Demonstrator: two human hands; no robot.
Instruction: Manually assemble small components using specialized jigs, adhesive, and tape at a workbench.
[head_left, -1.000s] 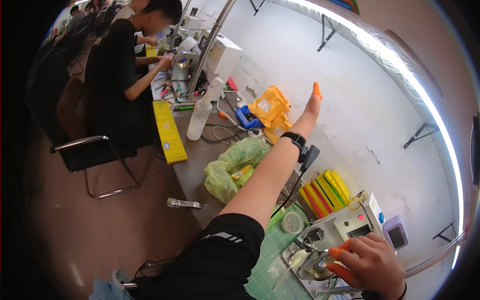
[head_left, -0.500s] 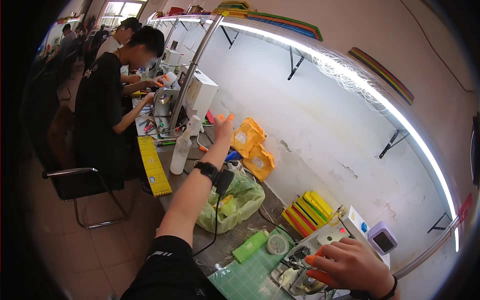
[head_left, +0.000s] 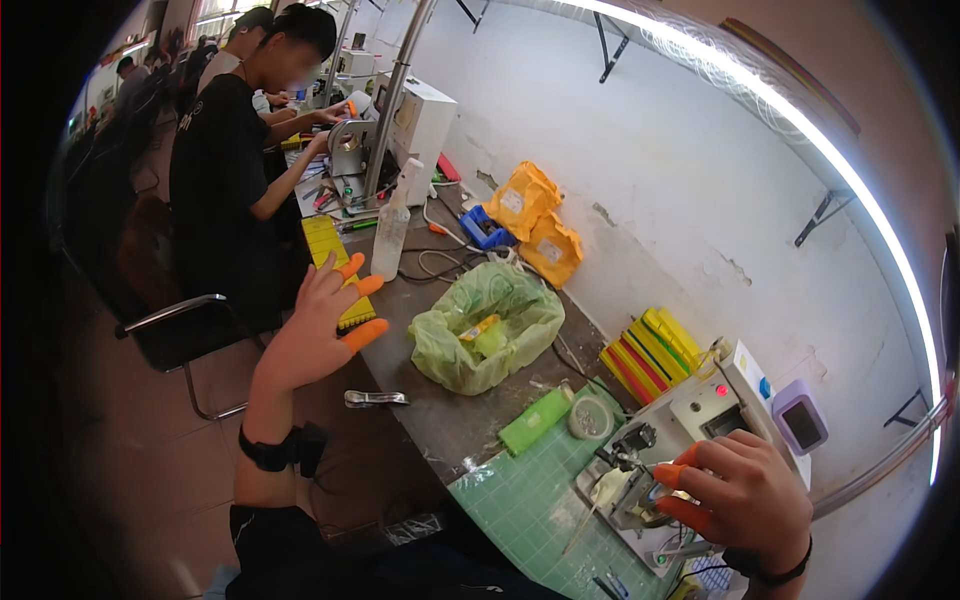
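My left hand is raised over the table's left edge, fingers spread and nothing in it. Orange finger cots cover some of its fingertips. The spray bottle and a long yellow case are nearest to it. My right hand bends over a small white bench machine at the lower right. Its orange-capped thumb and finger are apart at the machine's metal parts; no held object shows between them. A green cutting mat lies under the machine's near side.
A container lined with a green bag stands mid-table. Near it lie a green roll and a round clear dish. Yellow and red trays lean by the wall. A co-worker sits at the far left; a shiny metal piece is at the table edge.
My left hand has drawn back from the far side of the table toward the left edge, its fingers now spread. My right hand has come closer to the machine's metal parts. The view has shifted downward.
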